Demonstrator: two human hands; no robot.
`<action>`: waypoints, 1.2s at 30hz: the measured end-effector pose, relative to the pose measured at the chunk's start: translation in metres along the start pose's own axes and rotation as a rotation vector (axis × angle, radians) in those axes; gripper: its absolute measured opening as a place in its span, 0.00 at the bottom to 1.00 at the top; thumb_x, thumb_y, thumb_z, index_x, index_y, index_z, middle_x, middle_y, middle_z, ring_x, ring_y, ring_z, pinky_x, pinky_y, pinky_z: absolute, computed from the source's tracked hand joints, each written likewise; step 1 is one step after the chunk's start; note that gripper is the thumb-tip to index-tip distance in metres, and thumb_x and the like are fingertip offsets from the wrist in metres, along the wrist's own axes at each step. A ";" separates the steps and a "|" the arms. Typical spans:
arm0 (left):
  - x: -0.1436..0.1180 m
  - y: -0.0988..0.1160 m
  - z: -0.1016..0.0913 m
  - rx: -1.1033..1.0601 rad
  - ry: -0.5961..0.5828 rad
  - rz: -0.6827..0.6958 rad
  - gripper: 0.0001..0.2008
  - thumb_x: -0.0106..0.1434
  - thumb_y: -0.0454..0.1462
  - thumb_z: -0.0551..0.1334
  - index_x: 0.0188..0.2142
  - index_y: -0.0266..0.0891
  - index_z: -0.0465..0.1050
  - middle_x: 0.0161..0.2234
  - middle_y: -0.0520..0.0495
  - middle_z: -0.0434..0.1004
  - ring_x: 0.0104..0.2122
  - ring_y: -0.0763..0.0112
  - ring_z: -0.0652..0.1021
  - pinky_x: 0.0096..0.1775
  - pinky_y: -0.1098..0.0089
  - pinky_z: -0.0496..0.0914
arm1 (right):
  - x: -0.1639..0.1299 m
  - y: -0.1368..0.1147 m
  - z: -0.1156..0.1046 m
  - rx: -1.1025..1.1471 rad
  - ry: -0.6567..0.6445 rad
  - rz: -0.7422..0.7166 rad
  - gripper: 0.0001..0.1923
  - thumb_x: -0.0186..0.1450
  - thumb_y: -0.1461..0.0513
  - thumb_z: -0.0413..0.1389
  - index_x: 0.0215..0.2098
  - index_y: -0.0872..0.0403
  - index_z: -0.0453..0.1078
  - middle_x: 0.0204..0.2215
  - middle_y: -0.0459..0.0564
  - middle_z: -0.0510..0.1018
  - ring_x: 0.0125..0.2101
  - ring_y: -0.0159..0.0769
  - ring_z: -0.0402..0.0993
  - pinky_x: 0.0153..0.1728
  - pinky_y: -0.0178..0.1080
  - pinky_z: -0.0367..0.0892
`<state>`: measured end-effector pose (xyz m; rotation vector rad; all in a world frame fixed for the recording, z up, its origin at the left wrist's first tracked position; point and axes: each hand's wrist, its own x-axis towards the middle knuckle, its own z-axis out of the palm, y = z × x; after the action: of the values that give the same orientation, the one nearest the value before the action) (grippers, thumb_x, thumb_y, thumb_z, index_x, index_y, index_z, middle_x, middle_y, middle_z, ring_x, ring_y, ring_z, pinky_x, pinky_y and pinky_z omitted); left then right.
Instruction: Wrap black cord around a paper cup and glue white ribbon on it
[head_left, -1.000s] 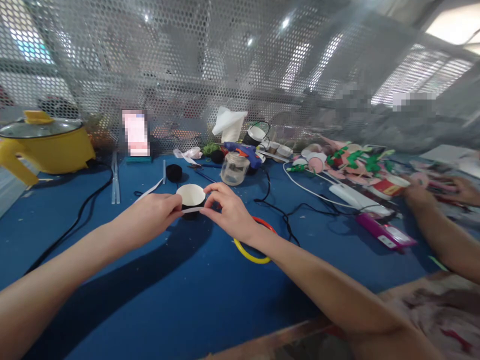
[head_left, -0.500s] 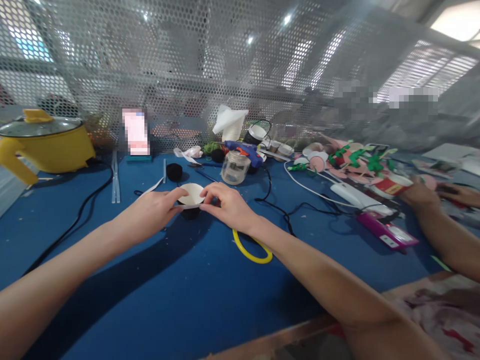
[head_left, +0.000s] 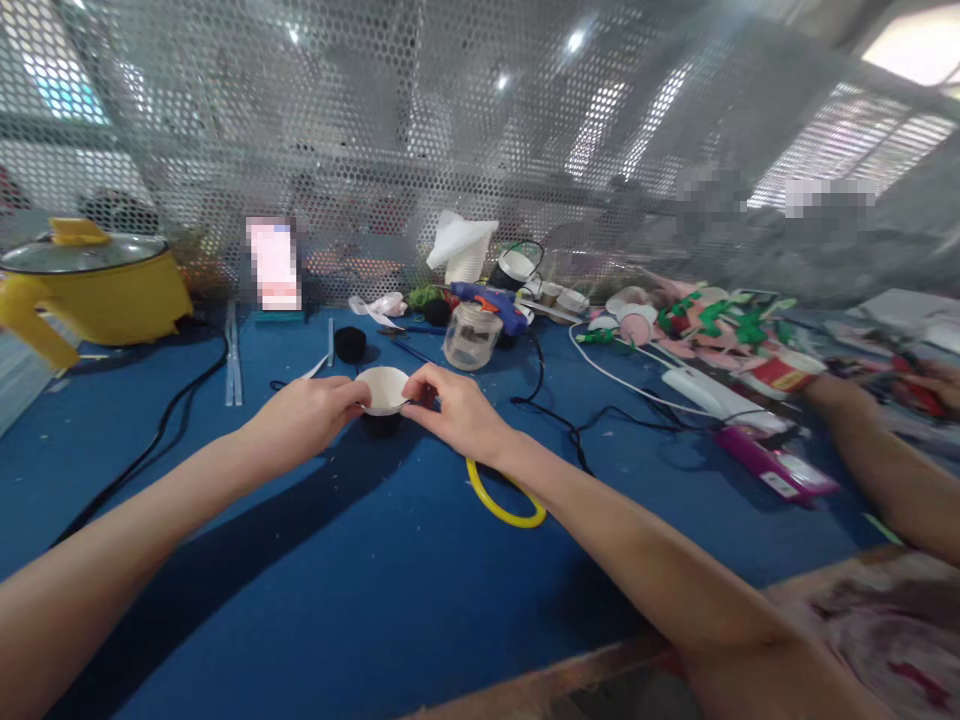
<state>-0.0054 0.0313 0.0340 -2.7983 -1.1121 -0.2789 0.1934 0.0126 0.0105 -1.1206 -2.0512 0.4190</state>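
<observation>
Cup (head_left: 383, 392): earlier tilted with its black wall showing, now nearly hidden between the hands
Left hand (head_left: 306, 417): closed in on the rim
Right hand (head_left: 457, 412): fingertips now on the rim; white strip no longer visible

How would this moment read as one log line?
left hand: on paper cup rim | right hand: pinching rim | cup: upright on blue table

Blue table (head_left: 315, 590): small cup (head_left: 383, 398), yellow ring (head_left: 501, 508), glass jar (head_left: 470, 336), yellow pot (head_left: 97, 290), black cable (head_left: 161, 425).
</observation>
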 end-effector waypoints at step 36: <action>-0.007 0.009 -0.035 -0.812 -0.426 0.155 0.05 0.59 0.37 0.56 0.30 0.37 0.66 0.34 0.50 0.66 0.35 0.73 0.69 0.40 0.73 0.63 | -0.020 -0.037 -0.046 0.514 -0.502 0.274 0.15 0.54 0.62 0.59 0.40 0.55 0.68 0.33 0.46 0.71 0.30 0.28 0.63 0.33 0.33 0.59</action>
<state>-0.0085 0.0141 0.0659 -3.7850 -0.9953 -0.1349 0.2124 -0.0275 0.0537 -1.0372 -2.0120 1.3964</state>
